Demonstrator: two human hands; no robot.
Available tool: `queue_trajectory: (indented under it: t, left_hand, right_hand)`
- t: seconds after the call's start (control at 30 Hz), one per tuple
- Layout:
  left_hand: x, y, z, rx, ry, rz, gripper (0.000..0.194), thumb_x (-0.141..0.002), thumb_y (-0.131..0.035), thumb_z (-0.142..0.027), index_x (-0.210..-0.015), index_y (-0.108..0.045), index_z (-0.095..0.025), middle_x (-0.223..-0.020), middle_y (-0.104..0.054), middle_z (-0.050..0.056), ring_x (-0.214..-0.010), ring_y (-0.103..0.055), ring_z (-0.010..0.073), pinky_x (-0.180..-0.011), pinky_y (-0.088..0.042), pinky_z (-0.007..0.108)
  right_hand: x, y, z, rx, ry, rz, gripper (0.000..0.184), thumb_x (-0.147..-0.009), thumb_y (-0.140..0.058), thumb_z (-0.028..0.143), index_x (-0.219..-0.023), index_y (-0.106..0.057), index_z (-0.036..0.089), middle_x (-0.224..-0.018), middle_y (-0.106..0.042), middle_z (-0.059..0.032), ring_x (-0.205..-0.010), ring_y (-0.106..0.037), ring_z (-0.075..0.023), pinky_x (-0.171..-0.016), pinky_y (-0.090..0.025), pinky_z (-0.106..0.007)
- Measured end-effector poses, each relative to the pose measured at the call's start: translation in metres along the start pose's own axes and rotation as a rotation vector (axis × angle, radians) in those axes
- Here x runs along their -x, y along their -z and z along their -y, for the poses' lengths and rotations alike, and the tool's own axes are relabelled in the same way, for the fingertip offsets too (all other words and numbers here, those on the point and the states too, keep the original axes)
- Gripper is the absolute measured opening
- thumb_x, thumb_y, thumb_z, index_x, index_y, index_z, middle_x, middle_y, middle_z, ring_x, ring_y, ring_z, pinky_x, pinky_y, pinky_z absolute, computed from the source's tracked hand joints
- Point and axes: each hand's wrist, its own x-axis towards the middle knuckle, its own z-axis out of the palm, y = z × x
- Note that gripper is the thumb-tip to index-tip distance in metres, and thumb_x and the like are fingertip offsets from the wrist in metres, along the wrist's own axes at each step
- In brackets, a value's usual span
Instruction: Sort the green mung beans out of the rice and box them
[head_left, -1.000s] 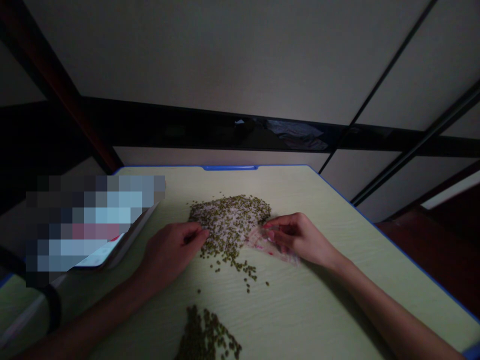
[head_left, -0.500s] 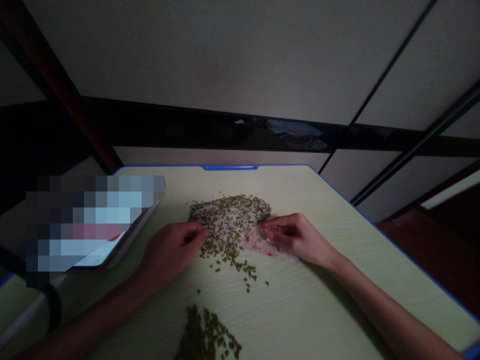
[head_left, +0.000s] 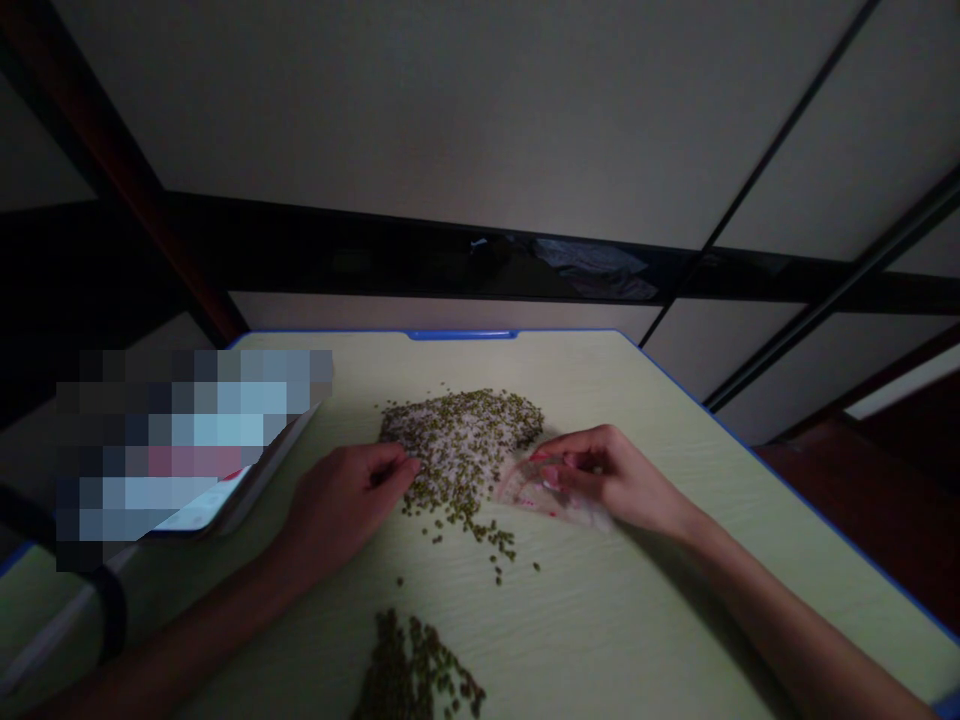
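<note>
A spread of small green beans (head_left: 457,500), which look like mung beans, lies mixed with pale, fine grains (head_left: 450,440) in the middle of the table. My left hand (head_left: 352,495) rests at the left edge of this pile, thumb and fingers closed together. Whatever they may hold is too small to make out. On the pile's right side, my right hand (head_left: 607,475) pinches a clear plastic bag (head_left: 559,500) with red print. The bag lies low against the tabletop, partly hidden under the fingers. Nearer to me is a second heap of green beans (head_left: 409,670), cut off by the lower edge.
A tablet-like device (head_left: 202,510), its screen blurred out, stands on the left of the blue-edged table (head_left: 675,620). A dark cable (head_left: 112,615) curves below it. Behind the table rises a panelled cabinet (head_left: 450,120) with a dark open gap (head_left: 360,255).
My right hand has shifted slightly right, drawing the plastic bag flatter and a little away from the pile. My left hand has stayed in place.
</note>
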Motion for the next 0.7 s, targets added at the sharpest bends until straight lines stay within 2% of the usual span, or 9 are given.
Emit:
queue_trajectory:
  t: [0.1,0.3,0.5,0.7]
  left_hand:
    - [0.0005,0.0002,-0.0003,-0.007,0.000,0.005,0.035,-0.074,-0.035,-0.046,-0.050,-0.039,-0.021,-0.046,-0.041,-0.005,-0.049,-0.044,0.0135,-0.051,-0.024,0.026]
    - [-0.0001,-0.0001,0.0007,-0.008,-0.001,-0.007,0.034,-0.074,-0.035,-0.046,-0.050,-0.039,-0.021,-0.046,-0.041,-0.005,-0.049,-0.044,0.0133,-0.051,-0.024,0.026]
    - [-0.0011,-0.0011,0.0014,0.001,-0.011,0.001,0.035,-0.074,-0.036,-0.046,-0.050,-0.040,-0.021,-0.046,-0.041,-0.005,-0.049,-0.044,0.0131,-0.050,-0.025,0.026]
    - [-0.0006,0.0001,-0.0001,0.013,-0.014,-0.006,0.034,-0.074,-0.037,-0.045,-0.049,-0.039,-0.021,-0.046,-0.041,-0.005,-0.050,-0.044,0.0134,-0.051,-0.025,0.026]
  right_hand:
    - [-0.0005,-0.0024,-0.0022,-0.009,0.008,0.030,0.028,-0.078,-0.054,0.028,-0.086,-0.068,0.005,-0.052,-0.049,0.0002,-0.044,-0.037,-0.0067,-0.041,-0.028,-0.019]
    - [-0.0032,-0.0058,-0.0032,-0.008,-0.005,-0.017,0.024,-0.078,-0.053,0.026,-0.082,-0.066,0.006,-0.051,-0.047,0.0008,-0.044,-0.038,-0.0073,-0.042,-0.029,-0.020]
    - [-0.0042,-0.0076,-0.0046,-0.017,0.033,0.034,0.026,-0.080,-0.052,0.028,-0.083,-0.068,0.007,-0.052,-0.048,0.0007,-0.045,-0.038,-0.0071,-0.041,-0.028,-0.019]
    - [-0.0025,-0.0093,-0.0029,0.007,0.048,0.067,0.027,-0.079,-0.053,0.030,-0.087,-0.069,0.009,-0.059,-0.056,-0.0025,-0.049,-0.043,-0.0089,-0.045,-0.033,-0.021]
